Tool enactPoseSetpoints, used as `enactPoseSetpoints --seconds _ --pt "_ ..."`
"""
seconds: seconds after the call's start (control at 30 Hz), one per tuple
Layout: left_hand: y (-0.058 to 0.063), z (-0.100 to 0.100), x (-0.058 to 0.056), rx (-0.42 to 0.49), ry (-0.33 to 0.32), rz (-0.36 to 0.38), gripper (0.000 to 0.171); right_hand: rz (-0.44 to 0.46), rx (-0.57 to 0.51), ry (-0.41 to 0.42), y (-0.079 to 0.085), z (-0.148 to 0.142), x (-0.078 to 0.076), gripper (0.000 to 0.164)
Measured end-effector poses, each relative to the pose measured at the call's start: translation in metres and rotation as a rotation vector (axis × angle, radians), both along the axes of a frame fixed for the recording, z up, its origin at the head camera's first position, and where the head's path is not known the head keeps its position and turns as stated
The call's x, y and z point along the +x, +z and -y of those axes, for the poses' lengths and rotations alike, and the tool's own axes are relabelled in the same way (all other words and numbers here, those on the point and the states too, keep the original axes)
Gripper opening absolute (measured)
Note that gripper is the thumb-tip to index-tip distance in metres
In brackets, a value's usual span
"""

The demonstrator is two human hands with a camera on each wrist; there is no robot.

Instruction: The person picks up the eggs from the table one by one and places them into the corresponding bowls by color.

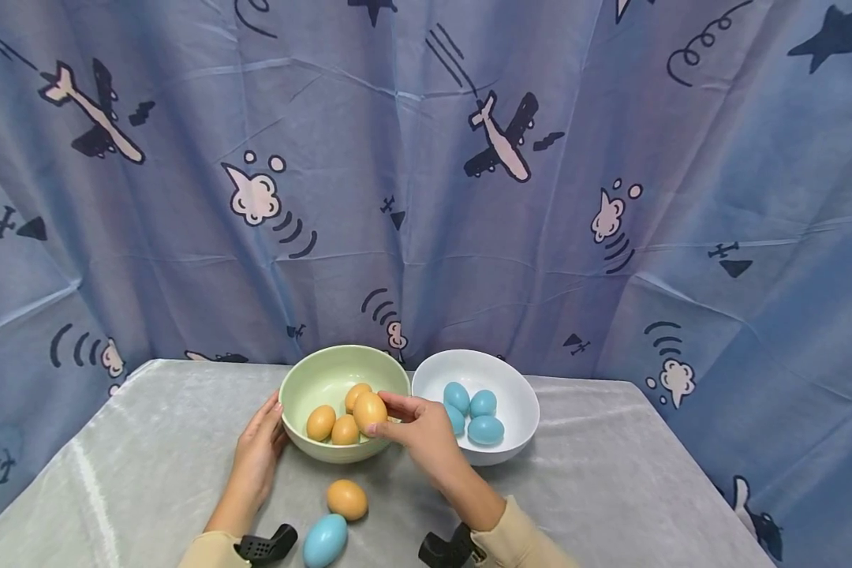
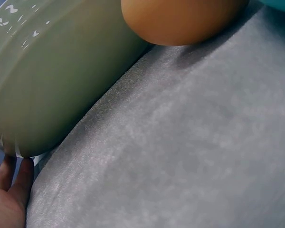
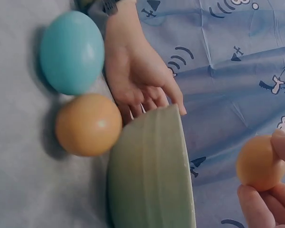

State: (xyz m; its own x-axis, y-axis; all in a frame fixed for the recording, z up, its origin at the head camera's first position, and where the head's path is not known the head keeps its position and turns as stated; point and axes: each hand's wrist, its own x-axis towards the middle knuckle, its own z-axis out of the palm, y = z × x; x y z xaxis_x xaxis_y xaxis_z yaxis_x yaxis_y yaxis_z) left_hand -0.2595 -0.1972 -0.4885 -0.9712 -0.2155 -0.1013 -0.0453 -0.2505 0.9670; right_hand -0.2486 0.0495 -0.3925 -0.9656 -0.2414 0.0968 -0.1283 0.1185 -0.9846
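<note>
My right hand (image 1: 426, 432) pinches a yellow-orange egg (image 1: 370, 412) between thumb and fingertips, over the right side of the green bowl (image 1: 312, 375). In the right wrist view that held egg (image 3: 260, 164) appears beyond the bowl's rim. Several orange eggs (image 1: 321, 423) lie inside the green bowl. My left hand (image 1: 259, 450) rests its fairly straight fingers against the bowl's left side, with the thumb at the rim in the right wrist view. In front of the bowl, another orange egg (image 1: 347, 499) lies on the cloth beside a blue egg (image 1: 325, 540).
A white bowl (image 1: 518, 398) with several blue eggs (image 1: 486, 430) stands right beside the green one. Grey cloth (image 1: 610, 489) covers the table. Behind its far edge hangs a blue patterned curtain (image 1: 355, 158).
</note>
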Motion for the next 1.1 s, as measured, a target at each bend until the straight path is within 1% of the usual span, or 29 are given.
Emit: enactPoseSetpoints --seconds 0.17,0.37,0.77,1.0,1.1 --pt "-0.001 -0.001 -0.001 0.004 0.001 -0.003 0.067 -0.019 -0.006 -0.014 0.008 0.006 -0.01 0.05" --pt "0.0 -0.002 -0.002 0.013 0.002 -0.007 0.065 -0.027 0.008 -0.017 0.012 0.011 -0.021 0.05" --pt "-0.001 0.0 -0.002 0.013 0.008 -0.007 0.067 -0.012 0.013 -0.01 0.012 0.03 -0.038 0.05" --pt "-0.002 0.001 -0.002 0.006 0.004 -0.003 0.066 -0.05 0.045 -0.031 0.01 0.042 -0.053 0.045" --pt "-0.001 0.001 -0.001 0.005 0.003 -0.001 0.066 -0.051 0.053 -0.039 0.007 0.047 -0.059 0.044"
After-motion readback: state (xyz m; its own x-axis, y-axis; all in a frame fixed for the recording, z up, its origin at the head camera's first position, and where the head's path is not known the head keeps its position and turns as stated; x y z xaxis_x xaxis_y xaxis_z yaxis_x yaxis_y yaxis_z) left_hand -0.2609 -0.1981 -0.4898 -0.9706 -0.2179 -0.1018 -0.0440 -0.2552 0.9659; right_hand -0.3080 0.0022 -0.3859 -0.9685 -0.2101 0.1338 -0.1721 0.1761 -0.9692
